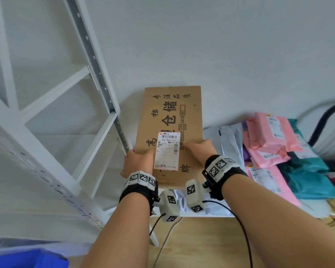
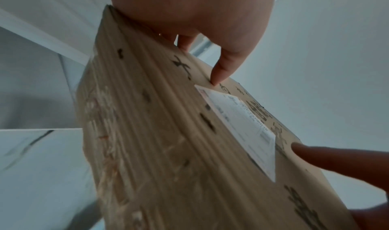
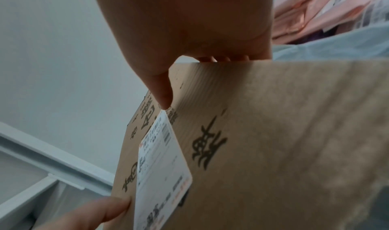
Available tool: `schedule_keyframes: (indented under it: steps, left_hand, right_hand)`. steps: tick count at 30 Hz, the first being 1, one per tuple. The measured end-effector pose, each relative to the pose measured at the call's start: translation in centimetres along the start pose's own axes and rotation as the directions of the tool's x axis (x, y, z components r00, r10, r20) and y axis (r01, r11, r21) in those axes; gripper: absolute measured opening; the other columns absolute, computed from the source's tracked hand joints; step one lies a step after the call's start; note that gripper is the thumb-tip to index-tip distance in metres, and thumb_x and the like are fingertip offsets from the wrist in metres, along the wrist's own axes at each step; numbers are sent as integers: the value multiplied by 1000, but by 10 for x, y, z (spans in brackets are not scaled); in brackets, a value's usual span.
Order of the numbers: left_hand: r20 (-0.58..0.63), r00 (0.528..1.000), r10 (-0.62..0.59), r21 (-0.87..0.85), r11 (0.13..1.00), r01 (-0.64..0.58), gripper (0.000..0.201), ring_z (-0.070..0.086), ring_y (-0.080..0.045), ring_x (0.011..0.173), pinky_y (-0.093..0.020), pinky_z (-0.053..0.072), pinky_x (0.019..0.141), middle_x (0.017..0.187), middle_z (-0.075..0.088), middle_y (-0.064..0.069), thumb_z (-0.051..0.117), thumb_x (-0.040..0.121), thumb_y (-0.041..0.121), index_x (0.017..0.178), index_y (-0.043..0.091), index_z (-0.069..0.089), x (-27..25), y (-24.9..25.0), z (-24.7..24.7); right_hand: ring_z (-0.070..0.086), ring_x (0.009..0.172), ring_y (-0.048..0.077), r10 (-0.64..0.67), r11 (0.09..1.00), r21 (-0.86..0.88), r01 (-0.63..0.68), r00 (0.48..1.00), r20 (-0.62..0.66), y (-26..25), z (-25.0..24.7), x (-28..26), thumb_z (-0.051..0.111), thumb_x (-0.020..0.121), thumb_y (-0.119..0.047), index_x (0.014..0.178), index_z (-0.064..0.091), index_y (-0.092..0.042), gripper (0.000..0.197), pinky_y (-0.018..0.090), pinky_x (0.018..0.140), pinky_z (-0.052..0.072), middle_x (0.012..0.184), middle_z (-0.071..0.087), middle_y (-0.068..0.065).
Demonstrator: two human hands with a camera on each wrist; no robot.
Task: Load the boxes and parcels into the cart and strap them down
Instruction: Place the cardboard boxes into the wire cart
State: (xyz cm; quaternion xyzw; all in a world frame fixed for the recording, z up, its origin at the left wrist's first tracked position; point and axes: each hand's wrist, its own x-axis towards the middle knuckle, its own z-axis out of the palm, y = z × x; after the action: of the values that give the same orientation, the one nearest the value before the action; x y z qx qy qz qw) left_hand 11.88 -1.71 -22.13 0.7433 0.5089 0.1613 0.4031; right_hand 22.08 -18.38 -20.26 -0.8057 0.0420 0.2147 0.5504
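Head view: a white perforated-steel shelving frame (image 1: 70, 105) stands at left. Just beside it the left hand (image 1: 136, 162) grips the left edge of a flat corrugated cardboard box (image 1: 174, 113), thumb on its printed face by a glossy white shipping label (image 1: 166, 150). The right hand (image 1: 198, 149) grips the right edge likewise. The box is held upright near the wall. Smooth pink, grey and teal plastic mailers (image 1: 269, 144) are heaped at right.

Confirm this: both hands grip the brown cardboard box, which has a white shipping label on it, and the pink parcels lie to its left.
One thing is wrong: the pink parcels lie to the right of the cardboard box, as the head view shows. The left hand and right hand do grip it, and it bears the white label.
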Motion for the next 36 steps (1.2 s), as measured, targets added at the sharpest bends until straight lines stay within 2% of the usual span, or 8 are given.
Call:
schedule_keyframes:
  steps: [3,7,12,17,22,27,30,36]
  left_hand:
    - [2,996,84,24,996,-84,48,60,-23,95,-47,45,93,100,63,6,52,60,48,104,30,56,-15,26,14]
    - [-3,985,173,-14,985,-173,47,60,-23,92,-47,50,87,99,63,5,51,62,48,104,27,56,-43,62,41]
    - [-53,962,270,-60,960,-272,45,58,-24,95,-46,49,90,103,63,1,52,69,46,107,23,55,-98,101,82]
    - [-41,925,378,-49,924,-379,47,55,-26,102,-46,45,94,110,60,-2,51,76,46,114,19,54,-162,133,123]
    - [-4,865,501,-21,865,-501,45,54,-26,102,-45,45,92,108,60,-3,51,77,44,113,18,54,-225,161,169]
    - [82,807,585,-52,811,-582,46,58,-25,96,-44,49,87,103,62,-1,49,71,48,107,21,57,-289,185,222]
    - [143,773,618,-77,786,-614,44,59,-24,93,-40,52,83,102,63,0,49,71,48,105,21,57,-325,195,253]
    - [428,644,634,-143,751,-644,28,64,-21,78,-41,57,74,88,65,4,50,70,43,92,27,55,-396,211,323]
  right_hand:
    - [63,92,21,-26,999,22,27,999,-44,-5,-29,-1,75,75,-46,131,35,-13,76,39,81,56,110,60,3]
    - [64,93,20,-73,996,46,79,989,-129,-6,-82,-4,75,75,-43,121,40,-15,64,39,83,56,105,62,1]
    - [63,92,19,-119,991,38,131,967,-224,2,-157,-8,75,75,-40,129,38,-20,69,34,74,56,113,61,1]
    - [56,77,8,-99,989,72,127,945,-311,27,-234,-21,70,83,-35,116,41,-22,46,23,57,43,103,59,-2]
    - [60,93,20,-47,986,126,106,914,-403,69,-303,-31,67,82,-40,114,37,-24,47,36,78,52,112,58,1]
    - [58,91,20,24,976,200,85,873,-487,110,-381,-45,66,84,-39,117,37,-21,47,32,75,47,114,56,3]
    - [56,96,21,75,968,242,63,848,-524,135,-423,-53,65,83,-40,128,35,-19,58,34,76,46,117,54,2]
    - [58,99,22,206,951,308,-13,770,-604,197,-503,-69,66,82,-43,130,33,-19,63,35,76,48,119,55,3]
